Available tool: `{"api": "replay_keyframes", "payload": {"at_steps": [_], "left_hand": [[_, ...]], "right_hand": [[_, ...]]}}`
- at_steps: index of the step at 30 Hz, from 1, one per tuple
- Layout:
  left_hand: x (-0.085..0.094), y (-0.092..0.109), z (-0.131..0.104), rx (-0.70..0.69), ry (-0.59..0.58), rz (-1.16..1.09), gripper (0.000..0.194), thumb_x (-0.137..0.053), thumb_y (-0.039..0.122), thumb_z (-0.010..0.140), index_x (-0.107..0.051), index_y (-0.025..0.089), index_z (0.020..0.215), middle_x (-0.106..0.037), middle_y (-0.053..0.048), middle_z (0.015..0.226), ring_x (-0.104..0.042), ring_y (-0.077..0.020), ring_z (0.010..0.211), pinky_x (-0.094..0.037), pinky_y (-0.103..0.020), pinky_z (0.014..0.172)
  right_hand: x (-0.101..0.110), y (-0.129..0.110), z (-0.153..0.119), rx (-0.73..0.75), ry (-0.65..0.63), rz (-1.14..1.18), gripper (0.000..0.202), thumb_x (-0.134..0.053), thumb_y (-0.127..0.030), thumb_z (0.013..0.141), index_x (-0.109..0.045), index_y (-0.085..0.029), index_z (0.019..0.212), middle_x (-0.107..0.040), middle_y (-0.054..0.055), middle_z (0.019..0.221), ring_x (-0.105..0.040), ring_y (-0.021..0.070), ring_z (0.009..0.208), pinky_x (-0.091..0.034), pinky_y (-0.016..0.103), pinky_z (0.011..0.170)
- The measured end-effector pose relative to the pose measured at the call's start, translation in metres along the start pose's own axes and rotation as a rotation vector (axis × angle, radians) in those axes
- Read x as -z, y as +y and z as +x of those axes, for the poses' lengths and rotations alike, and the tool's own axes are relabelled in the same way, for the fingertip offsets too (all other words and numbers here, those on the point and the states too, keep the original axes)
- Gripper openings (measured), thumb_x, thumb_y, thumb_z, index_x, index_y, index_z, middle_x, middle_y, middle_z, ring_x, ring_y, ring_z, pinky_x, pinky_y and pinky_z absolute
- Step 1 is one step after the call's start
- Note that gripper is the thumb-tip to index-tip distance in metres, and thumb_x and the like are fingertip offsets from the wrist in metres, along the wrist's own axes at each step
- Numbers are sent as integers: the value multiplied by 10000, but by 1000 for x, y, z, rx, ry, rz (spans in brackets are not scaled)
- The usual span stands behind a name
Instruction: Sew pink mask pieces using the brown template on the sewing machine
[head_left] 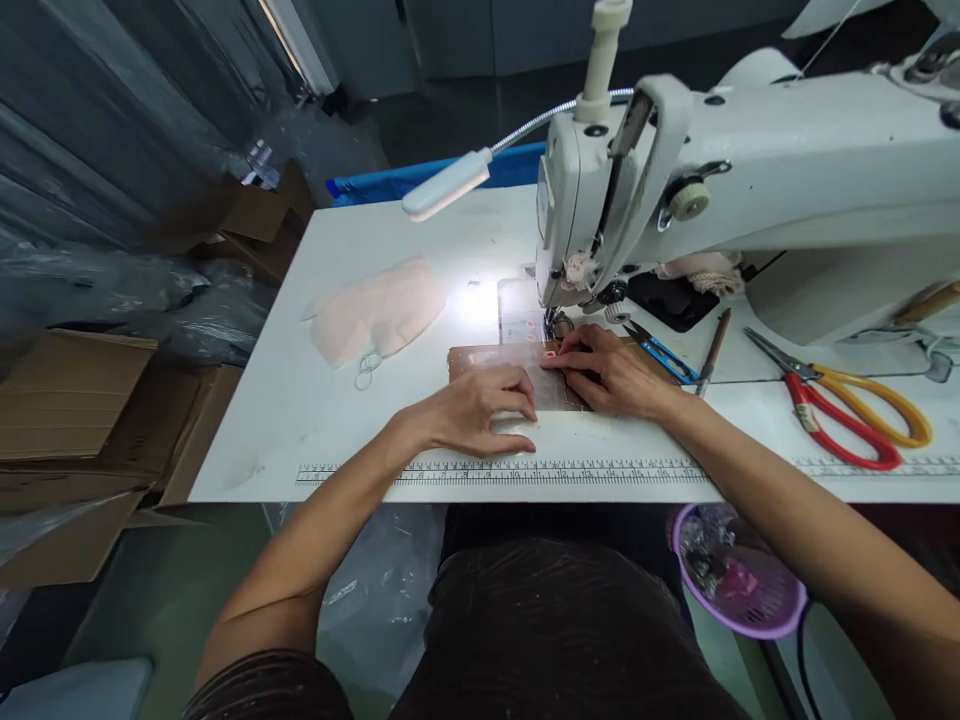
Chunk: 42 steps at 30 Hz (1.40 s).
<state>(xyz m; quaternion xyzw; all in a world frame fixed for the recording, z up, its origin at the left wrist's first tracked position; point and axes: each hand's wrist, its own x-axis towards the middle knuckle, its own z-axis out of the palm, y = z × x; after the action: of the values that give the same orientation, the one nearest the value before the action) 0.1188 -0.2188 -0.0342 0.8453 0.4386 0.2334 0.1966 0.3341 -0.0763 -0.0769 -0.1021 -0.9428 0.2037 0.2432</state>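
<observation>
In the head view we see one brown piece (461,362), which lies on the table (255,430) at one machine (787,170). Our left hand (476,408) is loosely bent over it, thumb apart, while our right hand (611,375) presses with its fingertips, and we cannot tell whether it pinches anything. We count also one snips (667,355), one pen (714,352), one scissors (847,405) and one pink cloth (379,312).
</observation>
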Motion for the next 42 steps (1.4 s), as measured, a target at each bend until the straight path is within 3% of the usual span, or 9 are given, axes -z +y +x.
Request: {"api": "replay_keyframes", "payload": {"at_steps": [7,14,24,33,39,42], "left_hand": [[1,0,-7,69,4,-54,142,-625,235,919,-755,207,870,-706,-67,934,-665,-152,829,-551,-301,748],[-7,-1,-5,-9,248,38,100,-618,234,917,-683,192,854,-723,-65,869,-686,-165,835,-575,-330,758],[-18,-3,-6,-60,78,258,146,-558,240,947,-701,213,931,-738,-71,964,-667,-174,827,-539,-349,740],[-15,-6,-4,-7,58,254,117,-594,246,907,-698,236,854,-768,-34,1019,-677,-182,858,-470,-344,723],[-16,-9,-6,-100,139,183,77,-649,213,876,-715,248,894,-767,-29,1002,-682,-170,838,-488,-329,711],[-17,-9,-5,-67,118,145,82,-646,215,876,-720,251,878,-764,-29,997,-680,-163,818,-503,-336,721]], "right_hand": [[3,0,2,-1,-54,-19,364,-496,-196,921,-737,-272,1184,-629,117,1101,-585,255,1025,-518,453,885],[17,7,6,-4,-140,112,375,-488,-199,929,-712,-209,1230,-631,120,1107,-607,224,1004,-525,417,914],[10,6,0,47,-80,14,352,-490,-210,925,-735,-218,1179,-616,125,1140,-575,249,1066,-505,449,940],[8,5,-3,10,-78,39,361,-490,-195,925,-715,-236,1203,-600,115,1151,-555,260,1093,-482,469,969],[6,6,-3,22,-51,41,352,-477,-196,932,-726,-203,1181,-594,133,1134,-556,267,1086,-488,470,961],[6,7,-3,9,-56,42,351,-480,-193,928,-722,-228,1180,-593,124,1145,-549,270,1104,-486,478,974]]}}
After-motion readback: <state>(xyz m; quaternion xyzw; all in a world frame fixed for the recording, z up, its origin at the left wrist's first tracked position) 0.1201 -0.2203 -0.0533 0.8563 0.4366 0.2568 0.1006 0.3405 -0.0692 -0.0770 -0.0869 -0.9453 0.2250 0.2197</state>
